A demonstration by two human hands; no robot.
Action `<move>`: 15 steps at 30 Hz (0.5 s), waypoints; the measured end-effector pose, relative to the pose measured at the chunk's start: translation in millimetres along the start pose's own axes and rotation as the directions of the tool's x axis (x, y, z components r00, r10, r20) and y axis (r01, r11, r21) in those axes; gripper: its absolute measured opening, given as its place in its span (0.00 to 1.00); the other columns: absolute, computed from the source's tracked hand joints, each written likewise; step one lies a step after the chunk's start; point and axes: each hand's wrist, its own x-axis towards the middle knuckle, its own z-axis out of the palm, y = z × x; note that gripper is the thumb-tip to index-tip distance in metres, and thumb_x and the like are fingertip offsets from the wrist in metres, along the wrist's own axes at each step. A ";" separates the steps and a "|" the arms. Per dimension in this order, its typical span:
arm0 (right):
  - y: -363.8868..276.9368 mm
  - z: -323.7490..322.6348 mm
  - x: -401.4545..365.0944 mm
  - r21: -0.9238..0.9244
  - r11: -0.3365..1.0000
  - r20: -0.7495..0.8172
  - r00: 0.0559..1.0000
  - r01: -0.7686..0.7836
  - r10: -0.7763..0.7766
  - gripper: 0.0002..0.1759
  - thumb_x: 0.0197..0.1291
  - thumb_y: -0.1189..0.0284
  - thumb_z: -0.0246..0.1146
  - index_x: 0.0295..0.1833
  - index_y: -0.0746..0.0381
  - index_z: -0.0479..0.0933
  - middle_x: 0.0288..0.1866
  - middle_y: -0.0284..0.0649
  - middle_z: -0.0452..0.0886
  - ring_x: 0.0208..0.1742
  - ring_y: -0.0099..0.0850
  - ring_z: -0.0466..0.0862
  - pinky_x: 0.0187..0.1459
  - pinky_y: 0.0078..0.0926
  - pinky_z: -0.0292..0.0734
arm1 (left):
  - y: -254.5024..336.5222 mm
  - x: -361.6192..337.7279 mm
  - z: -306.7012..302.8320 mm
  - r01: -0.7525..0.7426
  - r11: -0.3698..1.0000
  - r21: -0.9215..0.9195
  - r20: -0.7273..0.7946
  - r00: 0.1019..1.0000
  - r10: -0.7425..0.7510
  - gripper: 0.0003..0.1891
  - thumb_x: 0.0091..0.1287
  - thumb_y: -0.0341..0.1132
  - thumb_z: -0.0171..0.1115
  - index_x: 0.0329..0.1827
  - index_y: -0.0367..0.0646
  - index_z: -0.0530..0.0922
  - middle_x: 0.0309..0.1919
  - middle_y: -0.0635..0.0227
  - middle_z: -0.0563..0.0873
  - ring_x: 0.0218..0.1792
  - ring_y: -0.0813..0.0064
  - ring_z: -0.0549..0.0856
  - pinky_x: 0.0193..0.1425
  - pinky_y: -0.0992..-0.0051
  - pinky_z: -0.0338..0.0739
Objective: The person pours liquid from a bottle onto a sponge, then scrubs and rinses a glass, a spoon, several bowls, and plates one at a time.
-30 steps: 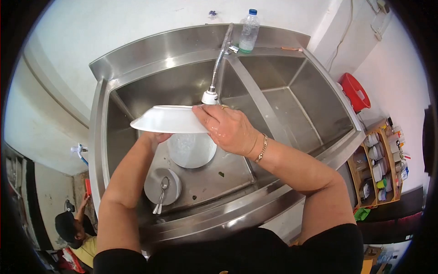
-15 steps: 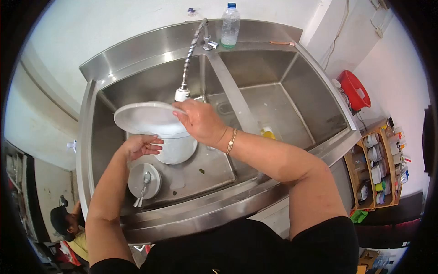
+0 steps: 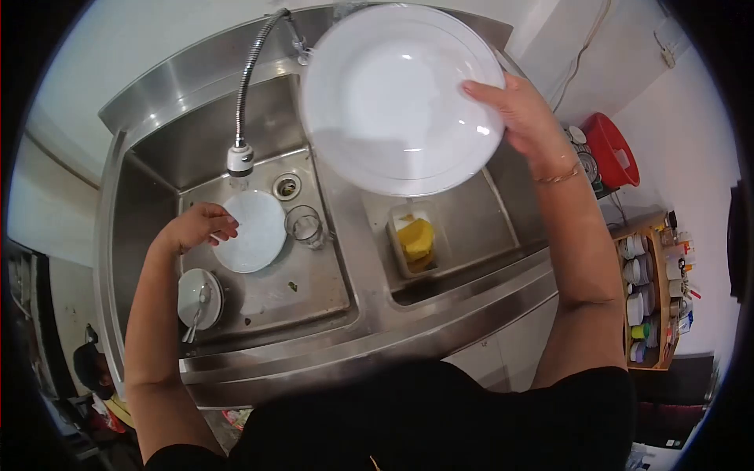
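My right hand (image 3: 528, 118) grips the rim of a large white plate (image 3: 385, 94), its thumb on the inner face. The plate is tilted up above the divider between the two basins. In the left basin my left hand (image 3: 200, 226) hovers at the edge of another white plate (image 3: 255, 239), its fingers loosely bent and nothing seen in them. A clear glass (image 3: 305, 224) stands beside that plate. Nearer the front is a stack of small white bowls (image 3: 210, 308) with spoons (image 3: 200, 302) on top.
A flexible tap (image 3: 240, 161) hangs over the left basin, near the drain (image 3: 287, 187). In the right basin sits a container (image 3: 396, 235) with a yellow sponge (image 3: 416, 238). A red basin (image 3: 609, 153) and a dish shelf (image 3: 628, 294) are at the right. Another person (image 3: 94, 369) is at lower left.
My right hand has carried the large plate from the left basin up and to the right. My left hand has shifted left, and the plate, glass and drain below are now uncovered.
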 end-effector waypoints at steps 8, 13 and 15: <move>103.9 -157.1 28.4 -0.590 0.698 -0.227 0.913 -0.406 0.339 0.20 0.47 0.72 0.68 0.44 0.74 0.76 0.36 0.46 0.81 0.33 0.33 0.82 0.36 0.32 0.76 | -47.3 44.1 21.4 0.307 0.939 0.157 -0.080 0.951 -0.298 0.18 0.60 0.42 0.58 0.46 0.38 0.76 0.35 0.65 0.83 0.32 0.73 0.81 0.33 0.72 0.77; 182.0 -201.4 32.5 -0.645 0.527 -0.329 0.823 -0.554 0.462 0.21 0.46 0.73 0.69 0.45 0.74 0.76 0.37 0.49 0.81 0.33 0.37 0.82 0.35 0.39 0.76 | -81.9 63.1 24.8 0.403 0.871 0.281 -0.166 0.914 -0.370 0.20 0.58 0.45 0.60 0.44 0.36 0.77 0.32 0.64 0.83 0.27 0.72 0.81 0.25 0.71 0.78; 221.0 -223.5 40.2 -0.737 0.355 -0.351 0.775 -0.575 0.526 0.25 0.43 0.65 0.70 0.44 0.72 0.77 0.40 0.49 0.82 0.41 0.37 0.82 0.44 0.32 0.74 | -83.6 65.5 29.8 0.412 0.868 0.276 -0.158 0.911 -0.382 0.20 0.58 0.44 0.60 0.46 0.36 0.76 0.34 0.62 0.83 0.30 0.71 0.82 0.27 0.71 0.78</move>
